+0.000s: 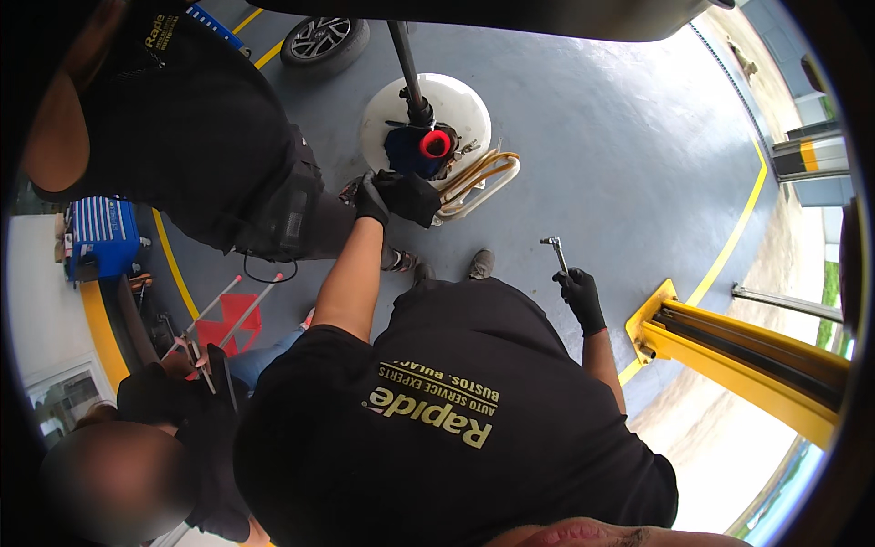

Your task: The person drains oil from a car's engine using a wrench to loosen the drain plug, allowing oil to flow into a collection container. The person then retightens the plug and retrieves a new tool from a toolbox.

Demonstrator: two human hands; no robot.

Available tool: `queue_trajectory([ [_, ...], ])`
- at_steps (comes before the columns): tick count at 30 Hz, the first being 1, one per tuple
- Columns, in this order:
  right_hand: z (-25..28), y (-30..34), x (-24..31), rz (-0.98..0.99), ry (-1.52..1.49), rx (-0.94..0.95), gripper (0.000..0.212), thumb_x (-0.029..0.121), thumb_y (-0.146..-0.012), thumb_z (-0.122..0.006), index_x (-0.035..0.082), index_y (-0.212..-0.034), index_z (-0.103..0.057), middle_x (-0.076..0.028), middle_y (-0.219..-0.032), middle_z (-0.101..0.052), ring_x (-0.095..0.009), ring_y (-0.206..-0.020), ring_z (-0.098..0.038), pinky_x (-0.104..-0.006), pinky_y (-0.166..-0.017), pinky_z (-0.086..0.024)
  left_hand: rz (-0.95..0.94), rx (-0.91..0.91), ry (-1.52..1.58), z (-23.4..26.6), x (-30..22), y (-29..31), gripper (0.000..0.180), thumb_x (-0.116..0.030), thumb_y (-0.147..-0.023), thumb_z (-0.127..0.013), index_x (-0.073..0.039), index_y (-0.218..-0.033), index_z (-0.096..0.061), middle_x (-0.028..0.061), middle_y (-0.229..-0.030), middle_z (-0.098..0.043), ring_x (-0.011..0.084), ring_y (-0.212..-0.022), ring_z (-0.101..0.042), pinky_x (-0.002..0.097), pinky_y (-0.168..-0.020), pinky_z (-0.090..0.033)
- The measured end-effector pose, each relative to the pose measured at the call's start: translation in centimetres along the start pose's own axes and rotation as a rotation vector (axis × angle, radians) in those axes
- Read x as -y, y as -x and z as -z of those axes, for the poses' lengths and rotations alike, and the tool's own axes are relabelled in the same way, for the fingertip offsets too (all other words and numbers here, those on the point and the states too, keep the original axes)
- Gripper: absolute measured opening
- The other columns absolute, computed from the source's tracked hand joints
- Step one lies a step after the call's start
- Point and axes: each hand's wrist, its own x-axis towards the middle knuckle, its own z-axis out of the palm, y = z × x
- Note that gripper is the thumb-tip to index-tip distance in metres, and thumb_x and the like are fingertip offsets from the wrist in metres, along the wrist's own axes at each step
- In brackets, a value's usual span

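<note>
Left hand [372, 199], black-gloved, is clutching a dark rag [415, 196] at upper centre beside the white drain pan [460, 105], while the gloved right hand [581, 294] is gripping a ratchet wrench [553, 250] at centre right.

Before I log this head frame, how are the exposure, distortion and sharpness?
Head view: strong fisheye bending, the yellow floor line curves toward the dark rim; bright washed-out ground at lower right beyond the yellow steel lift arm; the grey painted floor is evenly lit with a soft sheen; a blurred patch sits at lower left; the black-gloved hand holding a metal ratchet is sharp.
</note>
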Motion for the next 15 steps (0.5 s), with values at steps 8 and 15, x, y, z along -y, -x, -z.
queue_trajectory([
  [8, -7.9, -8.1, 14.1, 0.294, -0.486, 0.521, 0.016, 0.023, -0.106, -0.06, 0.008, -0.11, -0.06, 0.004, -0.077, -0.054, -0.006, -0.065, -0.051, -0.0248, -0.057, -0.042, 0.262, 0.638, 0.363, -4.8, -0.4, 10.3, 0.04, -0.034, -0.106, -0.042, -0.005, -0.109, -0.069, 0.0155, -0.106, -0.075, 0.0334, -0.098, -0.072, 0.0487, -0.096, -0.056],
  [15, -21.2, -9.3, 20.7, 0.492, -0.672, 0.522, 0.013, 0.014, -0.101, -0.067, 0.007, -0.108, -0.058, 0.0, -0.094, -0.065, -0.009, -0.084, -0.061, -0.0262, -0.075, -0.052, -0.384, 0.531, 0.306, -12.0, 2.9, 16.1, 0.049, -0.051, -0.109, -0.045, -0.008, -0.12, -0.065, 0.0026, -0.101, -0.067, 0.0158, -0.092, -0.066, 0.0327, -0.086, -0.056],
])
